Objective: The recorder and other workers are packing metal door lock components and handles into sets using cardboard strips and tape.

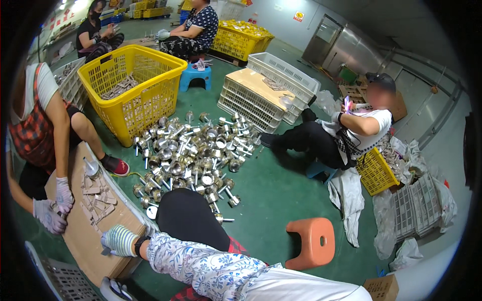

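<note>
In the head view, flat grey pieces [98, 201] lie loosely overlapped on the cardboard-topped bench [80, 246], just beyond the right hand [119, 241]. They look like metal: probably stiff, light singly, rather slippery and hard to break, best pinched across their narrow edges. Overlap hides some ends. The right hand curls downward; whether it grips anything cannot be told. The left hand [116, 290], beside it, is partly cut off, its grip unclear too.
</note>
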Motion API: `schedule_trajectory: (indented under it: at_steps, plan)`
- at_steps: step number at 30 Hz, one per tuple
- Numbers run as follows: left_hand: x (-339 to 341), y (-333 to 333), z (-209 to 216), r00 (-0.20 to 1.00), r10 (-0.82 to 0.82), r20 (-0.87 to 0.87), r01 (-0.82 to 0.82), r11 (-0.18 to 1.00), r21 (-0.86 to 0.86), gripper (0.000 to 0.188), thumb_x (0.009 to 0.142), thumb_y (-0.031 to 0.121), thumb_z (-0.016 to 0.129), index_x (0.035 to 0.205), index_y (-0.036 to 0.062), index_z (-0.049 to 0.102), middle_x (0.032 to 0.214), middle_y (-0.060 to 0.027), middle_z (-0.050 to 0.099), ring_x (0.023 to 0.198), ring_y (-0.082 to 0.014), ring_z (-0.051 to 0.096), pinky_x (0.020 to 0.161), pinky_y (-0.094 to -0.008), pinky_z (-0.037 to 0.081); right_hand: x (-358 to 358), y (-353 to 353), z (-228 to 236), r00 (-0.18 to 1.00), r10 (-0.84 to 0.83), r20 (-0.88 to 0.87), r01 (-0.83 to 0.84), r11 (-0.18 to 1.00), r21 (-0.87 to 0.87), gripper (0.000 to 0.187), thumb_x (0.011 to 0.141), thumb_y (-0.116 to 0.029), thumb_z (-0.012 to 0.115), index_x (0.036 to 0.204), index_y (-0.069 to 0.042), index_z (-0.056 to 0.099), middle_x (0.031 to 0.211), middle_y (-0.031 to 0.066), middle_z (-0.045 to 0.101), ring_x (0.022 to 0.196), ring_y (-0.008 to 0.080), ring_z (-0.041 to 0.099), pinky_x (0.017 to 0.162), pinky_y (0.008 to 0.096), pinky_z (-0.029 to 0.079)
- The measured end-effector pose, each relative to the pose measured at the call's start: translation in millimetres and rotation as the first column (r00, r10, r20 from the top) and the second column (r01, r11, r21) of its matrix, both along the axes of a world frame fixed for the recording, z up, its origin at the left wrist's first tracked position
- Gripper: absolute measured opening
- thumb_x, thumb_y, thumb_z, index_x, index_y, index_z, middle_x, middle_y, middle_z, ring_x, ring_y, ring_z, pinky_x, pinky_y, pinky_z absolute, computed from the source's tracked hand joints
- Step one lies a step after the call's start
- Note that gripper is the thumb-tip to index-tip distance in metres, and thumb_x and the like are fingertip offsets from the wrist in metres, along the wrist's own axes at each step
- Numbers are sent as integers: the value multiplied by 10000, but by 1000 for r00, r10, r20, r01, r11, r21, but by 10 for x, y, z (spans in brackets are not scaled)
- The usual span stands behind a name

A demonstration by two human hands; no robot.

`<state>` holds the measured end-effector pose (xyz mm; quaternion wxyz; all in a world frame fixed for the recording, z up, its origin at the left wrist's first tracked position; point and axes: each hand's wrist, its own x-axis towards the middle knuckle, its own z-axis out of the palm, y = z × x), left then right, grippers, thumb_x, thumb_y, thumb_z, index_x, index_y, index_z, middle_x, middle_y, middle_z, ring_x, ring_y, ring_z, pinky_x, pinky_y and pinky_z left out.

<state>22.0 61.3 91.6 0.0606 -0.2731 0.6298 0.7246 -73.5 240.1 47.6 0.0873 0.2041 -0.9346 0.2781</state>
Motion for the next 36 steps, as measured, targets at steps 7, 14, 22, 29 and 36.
schedule_trajectory:
  at_steps: [7, 14, 22, 29, 36]
  plan:
    - [-3, -417, -530, 799, -433, -418, 118, 793, -597, 301, 857, 201, 538, 1047, -32, 547, 902, -145, 568, 841, -304, 551, 778, -404, 451, -8, 10, -48, 999, -24, -33, 23, 1000, -17, 205, 679, -228, 699, 795, -68, 648, 770, 115, 647, 725, 319, 649, 643, 403, 516]
    - [71, -414, -457, 457, -850, -263, -200, 190, -961, 424, 791, 167, 624, 1121, -86, 543, 1045, -271, 579, 955, -451, 551, 844, -514, 457, 4, 15, -16, 997, -21, -75, 18, 999, -34, 177, 691, -223, 682, 771, -68, 651, 748, 126, 646, 697, 322, 646, 624, 408, 513]
    - [51, -497, -596, 449, -853, -265, -220, 182, -958, 429, 774, 133, 601, 1131, -94, 525, 1042, -268, 563, 940, -455, 541, 854, -516, 449, -7, -10, 1, 997, -20, -73, 20, 1000, 3, 170, 703, -222, 674, 772, -68, 653, 725, 119, 641, 667, 320, 644, 602, 401, 511]
    - [31, -507, -551, 483, -852, -204, -73, 193, -978, 455, 728, 136, 589, 1120, -85, 521, 1005, -283, 558, 915, -462, 531, 832, -508, 449, 15, -7, 42, 999, -36, -32, 36, 999, -4, 181, 695, -225, 684, 782, -70, 655, 745, 122, 646, 689, 319, 648, 609, 400, 511]
    - [59, -267, -224, 527, -848, -56, -34, 45, -998, 218, 665, 112, 552, 836, -18, 514, 714, -196, 496, 658, -430, 471, 632, -508, 404, 10, 15, 25, 999, -31, -17, 31, 1000, 2, 188, 681, -215, 696, 787, -66, 655, 751, 120, 648, 703, 326, 650, 620, 409, 512]
